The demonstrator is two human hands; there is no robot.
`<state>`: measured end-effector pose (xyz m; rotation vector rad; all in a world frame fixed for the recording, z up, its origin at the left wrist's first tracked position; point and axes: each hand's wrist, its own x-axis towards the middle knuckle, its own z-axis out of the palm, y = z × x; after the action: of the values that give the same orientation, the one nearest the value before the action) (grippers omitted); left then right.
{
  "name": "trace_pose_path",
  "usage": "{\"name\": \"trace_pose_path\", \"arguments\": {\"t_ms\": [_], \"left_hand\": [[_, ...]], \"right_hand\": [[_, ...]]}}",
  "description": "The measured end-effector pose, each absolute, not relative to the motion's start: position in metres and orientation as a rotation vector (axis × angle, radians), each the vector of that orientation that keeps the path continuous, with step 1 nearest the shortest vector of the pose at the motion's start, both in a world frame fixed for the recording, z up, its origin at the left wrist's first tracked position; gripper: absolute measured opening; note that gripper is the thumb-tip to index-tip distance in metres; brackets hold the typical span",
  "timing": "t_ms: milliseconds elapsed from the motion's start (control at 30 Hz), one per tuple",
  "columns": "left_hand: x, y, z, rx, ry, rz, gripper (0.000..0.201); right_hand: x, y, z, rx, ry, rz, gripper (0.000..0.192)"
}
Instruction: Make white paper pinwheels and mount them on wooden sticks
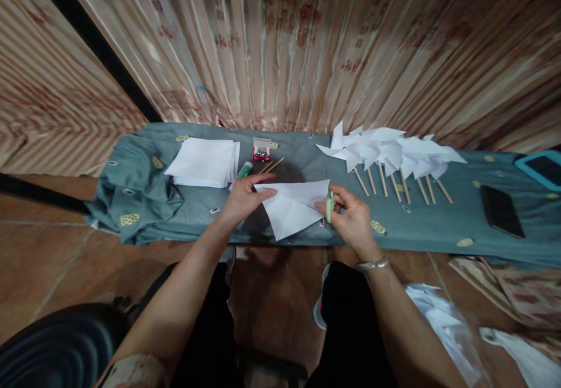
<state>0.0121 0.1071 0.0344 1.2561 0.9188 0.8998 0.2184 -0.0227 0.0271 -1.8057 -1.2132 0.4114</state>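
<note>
The left hand [242, 200] presses flat on a folded white paper sheet [294, 205] lying on the grey-green cloth-covered table [438, 224]. The right hand [350, 218] holds small green-handled scissors [330, 205] at the sheet's right edge. White paper pinwheels on wooden sticks [394, 160] lie near, and a stack of white square papers [205, 163] lies to the left.

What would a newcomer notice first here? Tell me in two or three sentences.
First, the two hands at the middle of the table: the left hand presses on a folded white sheet, and the right hand holds a small green tool at its edge. To the right lies a row of white paper pinwheels on sticks. A paper stack sits at left.
</note>
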Motion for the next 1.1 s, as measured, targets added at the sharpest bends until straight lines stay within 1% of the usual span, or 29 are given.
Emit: {"name": "trace_pose_path", "arguments": {"t_ms": [100,233,300,433,467,500,567,667,733,933,1100], "left_hand": [[0.015,0.104,0.034,1.087,0.829,0.939,0.062],[0.022,0.092,0.026,0.906,0.678,0.889,0.074],[0.028,0.082,0.019,0.875,0.649,0.836,0.080],[0.042,0.060,0.009,0.915,0.610,0.732,0.102],[0.045,0.056,0.009,0.936,0.604,0.721,0.103],[0.049,0.052,0.009,0.953,0.601,0.725,0.099],[0.054,0.048,0.011,0.968,0.627,0.780,0.085],[0.059,0.051,0.012,0.952,0.768,0.884,0.064],[0.060,0.056,0.010,0.951,0.883,0.959,0.055],[0.052,0.077,0.009,1.074,1.046,1.108,0.036],[0.039,0.098,0.020,1.116,1.081,1.243,0.034]], "right_hand": [[0.221,-0.019,0.024,-1.747,-1.084,0.420,0.044],[0.224,-0.013,0.021,-1.624,-0.862,0.498,0.053],[0.225,-0.011,0.020,-1.620,-0.810,0.496,0.053],[0.220,-0.009,0.021,-1.637,-0.801,0.469,0.052],[0.218,-0.008,0.021,-1.634,-0.807,0.477,0.053],[0.216,-0.008,0.021,-1.630,-0.814,0.491,0.054],[0.210,-0.007,0.020,-1.620,-0.831,0.523,0.054],[0.203,-0.005,0.019,-1.606,-0.840,0.556,0.052],[0.201,-0.003,0.019,-1.581,-0.830,0.587,0.052],[0.196,-0.006,0.023,-1.434,-0.900,0.845,0.049],[0.186,-0.018,0.021,-1.485,-1.032,1.020,0.052]]}}
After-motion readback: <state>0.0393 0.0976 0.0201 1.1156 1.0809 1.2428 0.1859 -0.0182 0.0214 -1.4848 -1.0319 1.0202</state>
